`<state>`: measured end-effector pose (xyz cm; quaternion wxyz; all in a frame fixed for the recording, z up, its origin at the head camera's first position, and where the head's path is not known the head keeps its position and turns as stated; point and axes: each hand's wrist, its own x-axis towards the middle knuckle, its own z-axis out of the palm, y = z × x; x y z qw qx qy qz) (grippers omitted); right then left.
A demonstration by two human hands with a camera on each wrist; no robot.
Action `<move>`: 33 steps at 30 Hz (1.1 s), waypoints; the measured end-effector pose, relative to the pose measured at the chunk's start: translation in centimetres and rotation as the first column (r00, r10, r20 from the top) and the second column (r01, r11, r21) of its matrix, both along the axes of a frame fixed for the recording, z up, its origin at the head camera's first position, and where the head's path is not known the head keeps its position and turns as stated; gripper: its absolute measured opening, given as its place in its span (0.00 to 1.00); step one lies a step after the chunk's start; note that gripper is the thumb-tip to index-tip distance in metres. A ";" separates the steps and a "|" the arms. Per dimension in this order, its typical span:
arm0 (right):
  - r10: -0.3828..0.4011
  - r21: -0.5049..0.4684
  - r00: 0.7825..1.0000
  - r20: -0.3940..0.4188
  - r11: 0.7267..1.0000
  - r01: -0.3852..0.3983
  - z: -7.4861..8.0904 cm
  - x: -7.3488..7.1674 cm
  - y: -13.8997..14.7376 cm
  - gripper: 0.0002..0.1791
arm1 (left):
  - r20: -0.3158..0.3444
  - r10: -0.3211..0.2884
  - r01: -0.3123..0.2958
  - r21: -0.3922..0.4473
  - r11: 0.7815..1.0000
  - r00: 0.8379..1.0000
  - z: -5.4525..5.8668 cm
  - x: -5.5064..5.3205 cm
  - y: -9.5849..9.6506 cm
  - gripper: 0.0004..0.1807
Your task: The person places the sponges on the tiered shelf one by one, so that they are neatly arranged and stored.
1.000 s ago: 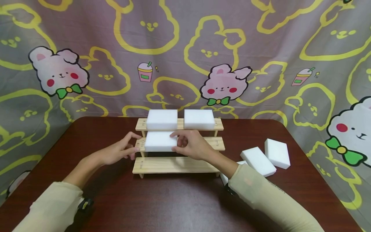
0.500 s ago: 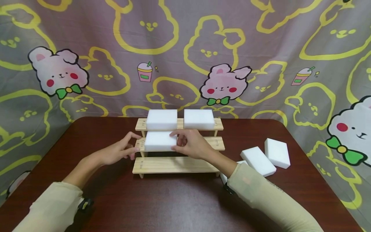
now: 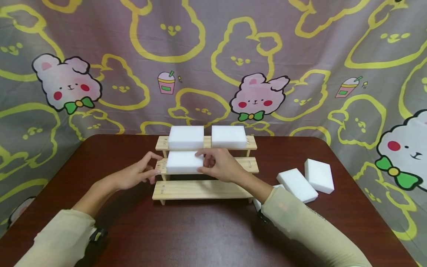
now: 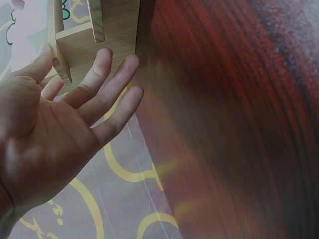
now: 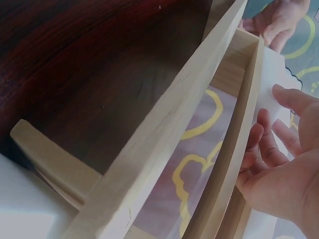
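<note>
A white foam block lies on the left part of the middle tier of a three-tier wooden rack. My right hand holds its right end, thumb at the front and index finger towards the back. At the left end of that tier, my left hand pinches the board between thumb and index finger. Its other fingers hang free below the board in the left wrist view. In the right wrist view the block appears beyond the tier's edge, near the right fingertips.
Two white blocks, one left and one right, stand on the top tier. Right of the rack, loose blocks lie on the dark red table, one partly behind the right forearm. A patterned curtain hangs behind.
The block on the middle tier has shifted very slightly back, with my right hand on it. My left hand has stayed in place at the tier's end.
</note>
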<state>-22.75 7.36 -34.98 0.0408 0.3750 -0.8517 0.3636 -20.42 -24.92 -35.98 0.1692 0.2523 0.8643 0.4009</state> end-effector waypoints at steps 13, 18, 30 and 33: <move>0.007 0.004 1.000 0.011 1.000 -0.007 0.4 0.3 0.2 0.20 | 0.005 0.000 0.000 0.001 1.000 1.000 0.1 0.0 0.0 0.26; 0.008 -0.017 1.000 -0.003 1.000 -0.008 0.9 0.8 0.8 0.22 | 0.006 0.002 -0.002 -0.004 1.000 1.000 0.1 0.1 0.0 0.26; -0.013 -0.007 0.998 0.056 1.000 0.013 2.3 2.3 5.0 0.16 | 0.015 0.006 -0.006 -0.002 1.000 1.000 0.0 -0.1 0.0 0.26; -0.032 0.002 0.997 0.076 0.999 0.032 2.5 2.6 6.2 0.15 | 0.010 0.004 -0.004 -0.002 1.000 1.000 0.0 -0.1 -0.1 0.26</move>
